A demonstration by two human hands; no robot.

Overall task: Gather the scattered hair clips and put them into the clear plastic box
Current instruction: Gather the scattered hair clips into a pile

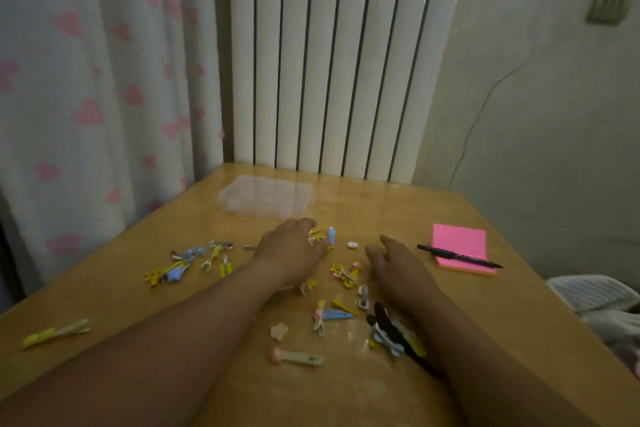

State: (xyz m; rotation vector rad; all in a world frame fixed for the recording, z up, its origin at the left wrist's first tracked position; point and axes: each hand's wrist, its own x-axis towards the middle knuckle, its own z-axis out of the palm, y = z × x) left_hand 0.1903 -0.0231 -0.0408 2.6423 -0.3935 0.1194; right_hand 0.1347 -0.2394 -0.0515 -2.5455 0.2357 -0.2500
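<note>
Several small hair clips in yellow, blue, pink and black lie scattered over the wooden table (485, 305). My left hand (291, 250) reaches to the table's middle, its fingers curled round a few yellow and blue clips (320, 236). My right hand (394, 263) lies beside it with relaxed, spread fingers, holding nothing, next to a yellow and pink clip cluster (346, 274). More clips sit at the left (180, 263), between my forearms (329, 315) and against my right forearm (389, 334). The clear plastic box (266, 196) stands beyond my left hand, lid apparently down.
A pink sticky-note pad (460, 243) with a black pen (457, 256) across it lies right of my right hand. A lone yellow-green clip (55, 333) sits near the left table edge. A white radiator (329, 62) and a heart-print curtain (86, 97) stand behind the table.
</note>
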